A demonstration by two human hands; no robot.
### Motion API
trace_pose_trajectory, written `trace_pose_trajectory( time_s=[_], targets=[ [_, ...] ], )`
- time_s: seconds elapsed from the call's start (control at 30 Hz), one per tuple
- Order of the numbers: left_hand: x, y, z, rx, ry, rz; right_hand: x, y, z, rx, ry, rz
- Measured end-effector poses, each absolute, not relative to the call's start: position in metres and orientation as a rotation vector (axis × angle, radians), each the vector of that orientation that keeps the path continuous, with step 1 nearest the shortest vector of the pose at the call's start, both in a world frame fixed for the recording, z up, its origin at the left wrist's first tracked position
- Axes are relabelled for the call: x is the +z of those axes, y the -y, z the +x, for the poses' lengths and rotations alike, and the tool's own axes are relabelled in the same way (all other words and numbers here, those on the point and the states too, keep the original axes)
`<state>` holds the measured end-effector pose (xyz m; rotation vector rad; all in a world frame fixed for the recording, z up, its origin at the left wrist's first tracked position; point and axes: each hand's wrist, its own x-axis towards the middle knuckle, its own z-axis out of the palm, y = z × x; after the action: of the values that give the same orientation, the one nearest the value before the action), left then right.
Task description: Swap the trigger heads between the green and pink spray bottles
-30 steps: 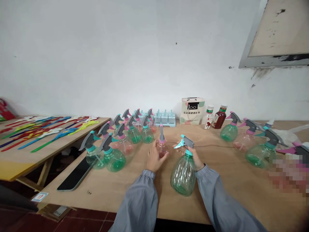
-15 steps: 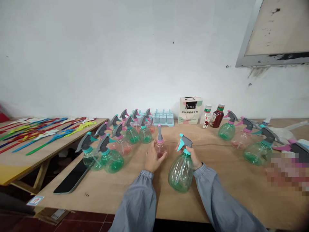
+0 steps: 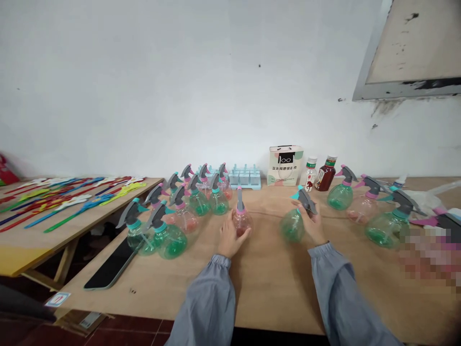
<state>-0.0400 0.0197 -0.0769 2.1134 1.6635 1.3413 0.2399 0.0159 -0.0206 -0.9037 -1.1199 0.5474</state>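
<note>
My left hand [image 3: 230, 235] is wrapped round the side of a pink spray bottle [image 3: 243, 222] with a grey and pink trigger head, upright on the table. Blurred by motion, a green spray bottle [image 3: 292, 226] is gripped at its grey head by my right hand [image 3: 312, 222]. Whether its base touches the table I cannot tell. Left of my hands stands a group of green and pink spray bottles, among them a green one [image 3: 172, 242] at the front. More stand on the right, including a green bottle [image 3: 383, 229] and a pink one [image 3: 362, 207].
At the back are light-blue popsicle moulds [image 3: 245, 178], a paper bag [image 3: 284, 167], a white bottle [image 3: 309, 175] and a dark red bottle [image 3: 325, 174]. A phone [image 3: 110, 266] lies at the front left. Colourful hand-shaped sticks [image 3: 77, 206] cover a second table [image 3: 32, 257].
My right hand has carried the green spray bottle away from me and to the right. My left hand stays at the pink spray bottle. The view has shifted slightly.
</note>
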Motion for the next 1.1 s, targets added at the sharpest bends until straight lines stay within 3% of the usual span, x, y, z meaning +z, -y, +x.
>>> trace_pose_trajectory(
  time_s=[0.37,0.5,0.7,1.1],
  targets=[
    [-0.074,-0.018,-0.039,1.328,-1.643,2.089,-0.074,-0.046,0.286,-0.198,1.113,-1.178],
    [-0.075,-0.018,-0.039,1.330,-1.637,2.084,-0.091,-0.059,0.298,-0.418,1.042,-1.465],
    [-0.076,-0.019,-0.040,1.340,-1.626,2.107,-0.083,-0.083,0.331,-0.334,0.827,-1.745],
    [-0.081,-0.021,-0.040,1.382,-1.558,2.126,-0.074,-0.100,0.345,-0.262,0.750,-1.695]
  ],
)
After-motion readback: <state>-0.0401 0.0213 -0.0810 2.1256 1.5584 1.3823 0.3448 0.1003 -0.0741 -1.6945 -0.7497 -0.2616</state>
